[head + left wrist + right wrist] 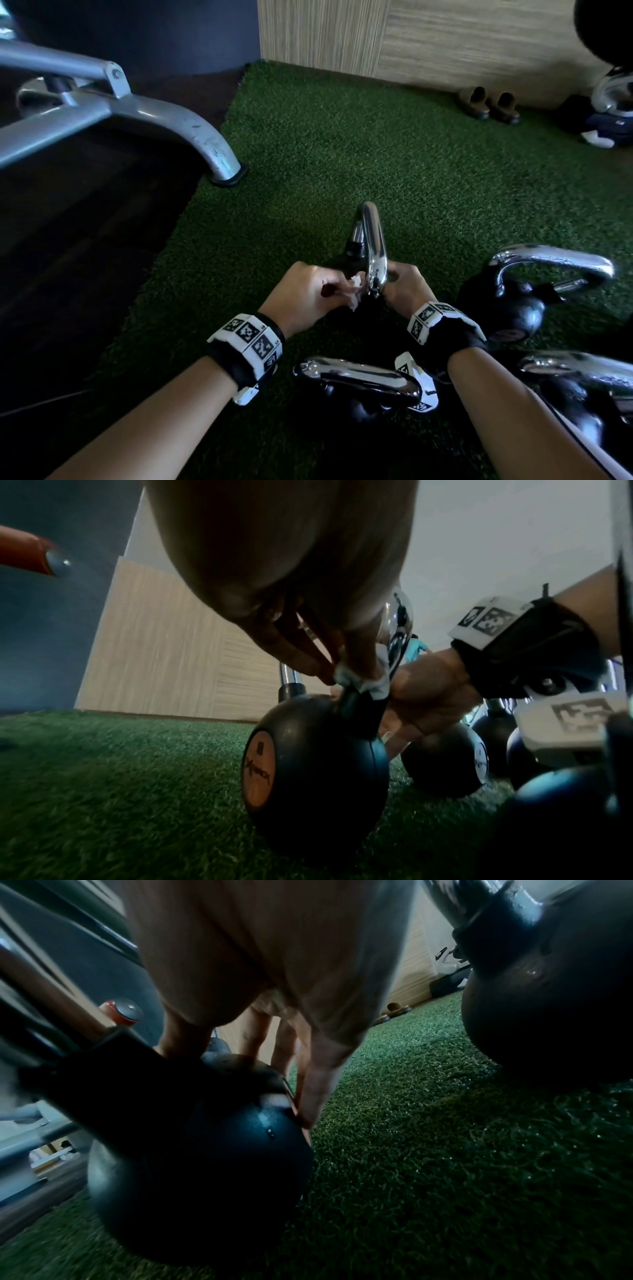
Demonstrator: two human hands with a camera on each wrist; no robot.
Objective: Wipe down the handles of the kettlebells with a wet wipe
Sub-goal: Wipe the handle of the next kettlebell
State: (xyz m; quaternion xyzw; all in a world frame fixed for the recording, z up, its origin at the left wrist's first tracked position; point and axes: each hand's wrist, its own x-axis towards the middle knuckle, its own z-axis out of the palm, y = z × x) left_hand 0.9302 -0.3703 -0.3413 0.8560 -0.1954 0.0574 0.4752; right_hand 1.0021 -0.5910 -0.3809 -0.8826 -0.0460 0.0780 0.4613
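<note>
Four kettlebells: on turf.
Left hand: fingers pinch wet wipe at chrome handle base.
Right hand: fingers curled, steadying kettlebell.
Advice: wrap wipe fully, stroke upward over arch.

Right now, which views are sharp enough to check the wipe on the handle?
Head view: sharp, though glare streaks the chrome handle and the wipe mostly hides behind the left hand. Left wrist view: soft but usable, wipe visible. Right wrist view: dark, blurred, no wipe.
</note>
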